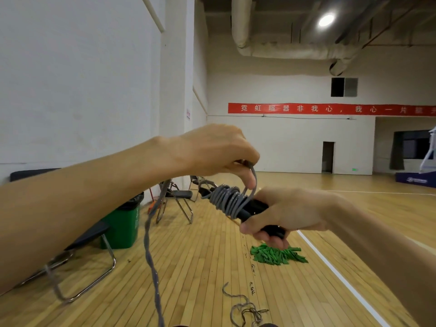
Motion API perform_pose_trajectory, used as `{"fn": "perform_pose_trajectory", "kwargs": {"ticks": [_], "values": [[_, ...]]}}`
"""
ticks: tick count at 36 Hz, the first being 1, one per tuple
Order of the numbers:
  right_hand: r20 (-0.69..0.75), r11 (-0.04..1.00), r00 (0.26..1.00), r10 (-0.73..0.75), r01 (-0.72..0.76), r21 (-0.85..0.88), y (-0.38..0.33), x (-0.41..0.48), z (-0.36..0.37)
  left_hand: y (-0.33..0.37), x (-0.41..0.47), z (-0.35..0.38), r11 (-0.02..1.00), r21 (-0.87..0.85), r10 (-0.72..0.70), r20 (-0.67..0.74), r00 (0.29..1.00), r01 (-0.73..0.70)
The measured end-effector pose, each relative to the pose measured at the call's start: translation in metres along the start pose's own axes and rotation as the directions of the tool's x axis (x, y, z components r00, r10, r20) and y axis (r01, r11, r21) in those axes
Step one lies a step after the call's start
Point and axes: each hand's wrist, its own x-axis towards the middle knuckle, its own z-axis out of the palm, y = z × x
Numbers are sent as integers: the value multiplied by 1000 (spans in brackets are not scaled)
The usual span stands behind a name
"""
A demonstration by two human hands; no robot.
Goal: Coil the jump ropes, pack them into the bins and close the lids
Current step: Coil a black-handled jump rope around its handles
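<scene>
Right hand (286, 214) clamped around the black handles (256, 212), fingers curled under and thumb over the top; the handles run on a slant, their far end pointing up and away to the left, the near end down toward the right palm. Grey jump rope (228, 199) is wound in tight turns around that upper end, the turns crossing the long axis; all of it held in the air at about chest height, well above the floor. Left hand (218, 151) just above the bundle, fingers pinched narrow on a strand that drops straight into the wraps; a long loose tail hangs down to the left, blurred, and runs out of the bottom of the view. Below, a pale wooden floor (203, 263) with a white line; a heap of green pieces (276, 254) lies on it, and a tangle of thin cord nearer the camera. Folding chairs (175, 199) and a green bin (122, 226) stand along the white wall; red banner (330, 109) on the far wall.
</scene>
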Motion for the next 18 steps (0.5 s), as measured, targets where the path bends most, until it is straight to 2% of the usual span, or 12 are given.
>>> {"fn": "perform_pose_trajectory", "kwargs": {"ticks": [4,10,18], "values": [[33,997,999,-15,18,-72,-5,-5,4,0,-2,9,969,-230,-80,45,996,88],[62,986,994,-89,97,-136,-11,-10,13,-9,-9,13,806,-532,-156,229,961,258],[-18,964,964,-265,264,-39,-15,-11,19,-21,-16,18,620,-704,-164,315,935,346]]}}
